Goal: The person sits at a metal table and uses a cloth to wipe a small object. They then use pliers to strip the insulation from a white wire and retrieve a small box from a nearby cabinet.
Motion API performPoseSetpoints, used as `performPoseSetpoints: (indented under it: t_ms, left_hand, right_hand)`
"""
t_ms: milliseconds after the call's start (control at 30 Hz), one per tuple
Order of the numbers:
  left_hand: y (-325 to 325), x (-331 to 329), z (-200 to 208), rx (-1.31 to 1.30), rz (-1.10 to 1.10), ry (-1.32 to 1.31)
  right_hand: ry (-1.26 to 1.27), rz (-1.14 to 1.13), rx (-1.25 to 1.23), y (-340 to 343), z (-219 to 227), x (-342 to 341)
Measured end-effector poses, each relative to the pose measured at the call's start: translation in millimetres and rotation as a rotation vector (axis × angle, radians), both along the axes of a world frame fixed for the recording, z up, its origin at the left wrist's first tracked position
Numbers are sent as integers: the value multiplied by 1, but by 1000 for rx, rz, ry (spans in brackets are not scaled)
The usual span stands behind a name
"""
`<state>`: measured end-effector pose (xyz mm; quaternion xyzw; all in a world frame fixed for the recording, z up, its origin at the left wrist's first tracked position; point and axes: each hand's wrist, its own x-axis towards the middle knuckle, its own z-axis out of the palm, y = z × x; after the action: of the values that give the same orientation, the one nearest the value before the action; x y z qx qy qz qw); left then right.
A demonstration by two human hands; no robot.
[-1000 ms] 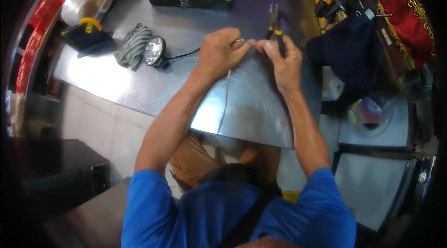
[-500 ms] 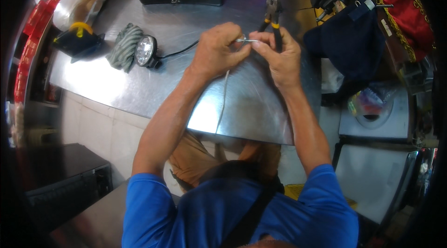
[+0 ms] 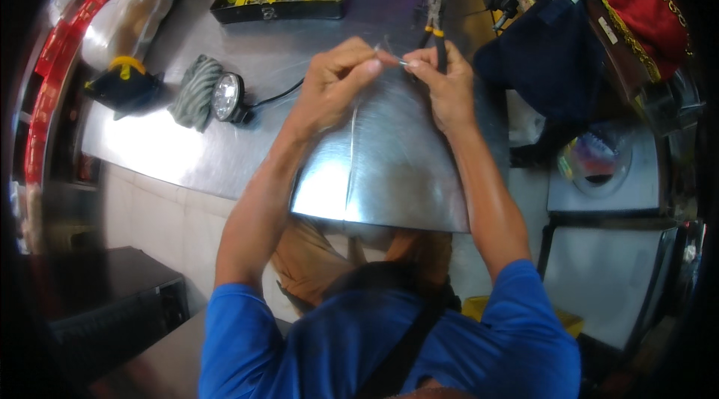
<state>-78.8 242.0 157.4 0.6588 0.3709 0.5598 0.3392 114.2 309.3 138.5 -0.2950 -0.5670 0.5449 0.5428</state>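
Observation:
My left hand (image 3: 333, 88) is closed, thumb and forefinger pinching a thin wire above the metal table (image 3: 404, 167). Opposite it, the thumb and finger of my right hand (image 3: 447, 88) grip a short silvery stretch of the wire (image 3: 403, 63). Pliers (image 3: 436, 15) with black and yellow handles are tucked in the same right hand, jaws pointing away from me. A black cable (image 3: 277, 96) runs from a round lamp (image 3: 227, 97) toward my left hand, where it passes out of sight. The exact wire ends are too small to make out.
Left of the lamp lies a striped grey cloth (image 3: 196, 93), beside a black and yellow object (image 3: 123, 88). A black case (image 3: 281, 11) with yellow compartments stands at the back. Dark blue cloth (image 3: 543, 54) hangs at the right, near a red, gold-trimmed cloth (image 3: 644, 13).
My left fingers have shifted up and slightly apart from their earlier curl, with the thumb now against the forefinger. The right hand still keeps the pliers. The whole view has shifted a little.

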Motion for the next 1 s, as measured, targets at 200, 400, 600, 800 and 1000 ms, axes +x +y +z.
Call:
performPoseSetpoints:
  t_ms: [200, 400, 600, 800, 1000]
  left_hand:
    - [-5, 1, 4, -76, -136, 154]
    - [4, -6, 3, 6, 391, -82]
    - [1, 16, -8, 259, 421, 360]
    - [-5, 26, -10, 294, 336, 509]
    - [-7, 31, -21, 281, 171, 688]
  right_hand:
    - [121, -133, -212, 24, 0, 18]
    - [-875, -430, 254, 14, 10, 23]
    - [-1212, -316, 449, 2, 10, 15]
    - [-1107, -362, 644, 8, -1, 20]
    - [-39, 203, -340, -6, 28, 6]
